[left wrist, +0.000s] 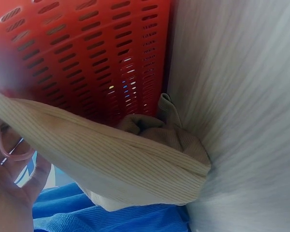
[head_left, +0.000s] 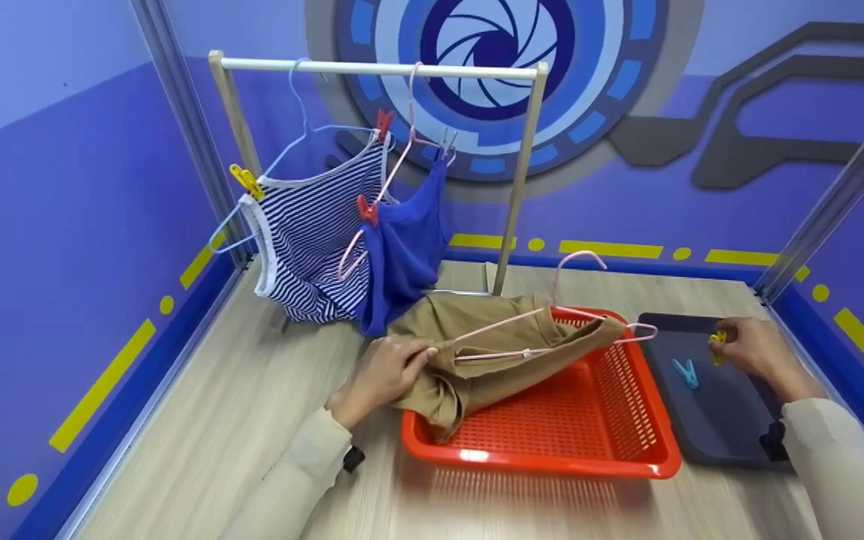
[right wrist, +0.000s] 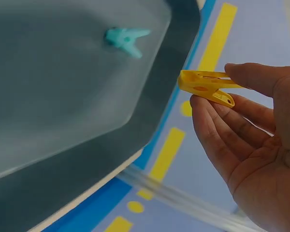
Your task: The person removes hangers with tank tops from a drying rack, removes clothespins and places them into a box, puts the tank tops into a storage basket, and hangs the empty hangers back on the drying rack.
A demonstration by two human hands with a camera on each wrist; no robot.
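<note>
My left hand (head_left: pixel 387 371) grips the near left end of a tan garment (head_left: pixel 507 391) draped on a pink clothes hanger (head_left: pixel 499 325). In the left wrist view the hanger's pink end loop (left wrist: pixel 17 155) sits among my fingers, beside the garment's ribbed cloth. The garment lies over the red basket (head_left: pixel 552 466), its right end near the basket's right rim and the hook (head_left: pixel 583 255) pointing up. Above the grey tray (head_left: pixel 732 435), my right hand (head_left: pixel 763 352) pinches a yellow clothespin (right wrist: pixel 203 83) between thumb and fingers. A light blue clothespin (head_left: pixel 687 373) lies in the tray.
Behind the basket stands a drying rack (head_left: pixel 372 69). From it hang a striped top (head_left: pixel 319 217) with yellow (head_left: pixel 246 181) and red clothespins (head_left: pixel 382 124), and a blue top (head_left: pixel 406 240) with a red clothespin (head_left: pixel 367 209). Walls close off the back and sides of the table (head_left: pixel 237 390).
</note>
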